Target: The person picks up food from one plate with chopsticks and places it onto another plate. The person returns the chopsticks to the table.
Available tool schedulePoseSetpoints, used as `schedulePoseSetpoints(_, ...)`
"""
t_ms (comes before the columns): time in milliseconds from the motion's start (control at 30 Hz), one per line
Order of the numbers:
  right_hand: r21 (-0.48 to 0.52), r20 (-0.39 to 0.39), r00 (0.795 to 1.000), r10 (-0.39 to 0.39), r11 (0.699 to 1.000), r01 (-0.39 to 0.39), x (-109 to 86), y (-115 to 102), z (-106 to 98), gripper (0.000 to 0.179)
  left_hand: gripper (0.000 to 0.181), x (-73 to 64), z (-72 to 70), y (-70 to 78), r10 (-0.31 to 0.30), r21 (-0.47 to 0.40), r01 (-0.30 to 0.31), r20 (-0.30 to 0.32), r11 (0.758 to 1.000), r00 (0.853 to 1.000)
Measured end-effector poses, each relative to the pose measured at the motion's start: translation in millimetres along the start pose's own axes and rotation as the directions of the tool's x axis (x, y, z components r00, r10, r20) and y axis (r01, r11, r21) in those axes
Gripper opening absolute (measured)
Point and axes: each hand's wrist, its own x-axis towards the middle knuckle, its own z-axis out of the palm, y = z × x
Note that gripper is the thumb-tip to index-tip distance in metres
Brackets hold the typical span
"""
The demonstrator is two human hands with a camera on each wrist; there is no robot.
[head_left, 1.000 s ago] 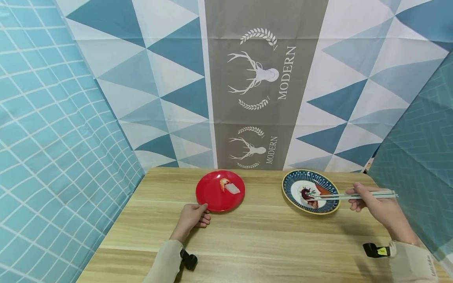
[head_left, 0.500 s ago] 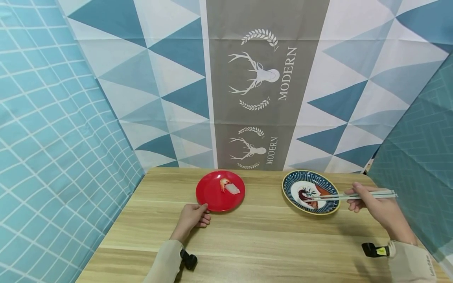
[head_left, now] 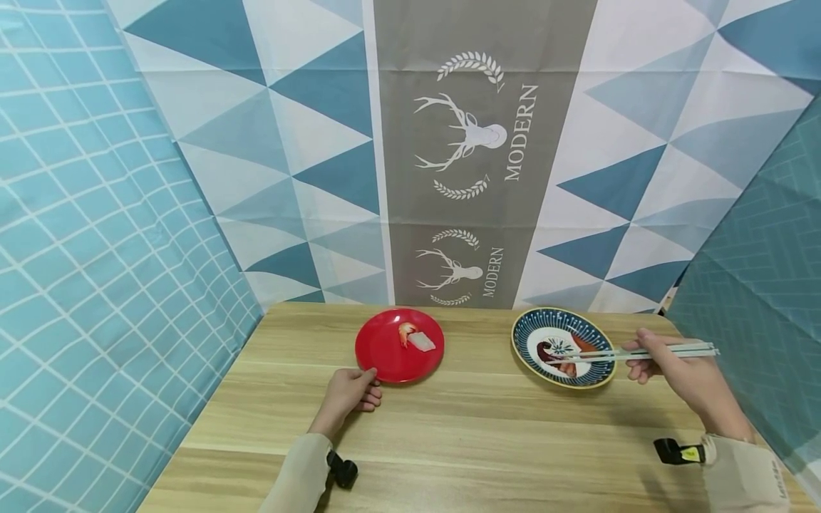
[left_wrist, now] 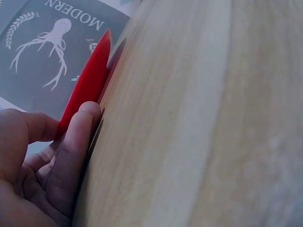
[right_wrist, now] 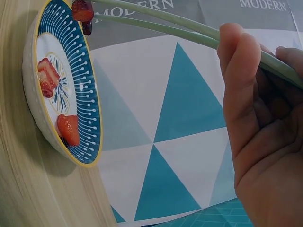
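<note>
My left hand (head_left: 346, 395) pinches the near-left rim of the red plate (head_left: 385, 360), thumb on top and fingers beneath in the left wrist view. An orange-and-white shrimp piece (head_left: 405, 333) and a whitish slice (head_left: 421, 343) lie on that plate. On the right, my right hand (head_left: 689, 381) grips a pair of pale green chopsticks (head_left: 695, 350). Their tips are at a dark red food piece (right_wrist: 83, 12) over the blue-patterned plate (right_wrist: 87, 104). Inside this plate sit a red-and-white slice (right_wrist: 48, 75) and an orange slice (right_wrist: 69, 128).
Both plates stand toward the back of the wooden table (head_left: 449, 442). Behind it hangs a triangle-patterned cloth (head_left: 333, 235) with a deer print. A blue grid cloth (head_left: 96, 249) bounds the left side, and a teal one (head_left: 757, 249) the right.
The chopstick tips and the dark red piece have shifted slightly left, uncovering more of the plate's central flower pattern. My left hand and the red plate have stayed put.
</note>
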Motion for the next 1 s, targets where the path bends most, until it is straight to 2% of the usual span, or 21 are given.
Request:
schedulePoseSetpoints(467, -0.007, 0.0, 0.999, -0.046, 0.999, 0.046, -0.4, 3.4, -0.6, 0.04, 0.036, -4.2, 0.5, 3.0, 0.023, -0.024, -0.023, -0.005, 0.999, 1.0)
schedulePoseSetpoints(1000, -0.008, 0.014, 0.999, -0.036, 0.999, 0.036, -2.4, 4.5, 0.2, 0.042, 0.036, -3.4, 0.5, 1.9, 0.022, -0.021, -0.022, -0.002, 1.0, 1.0)
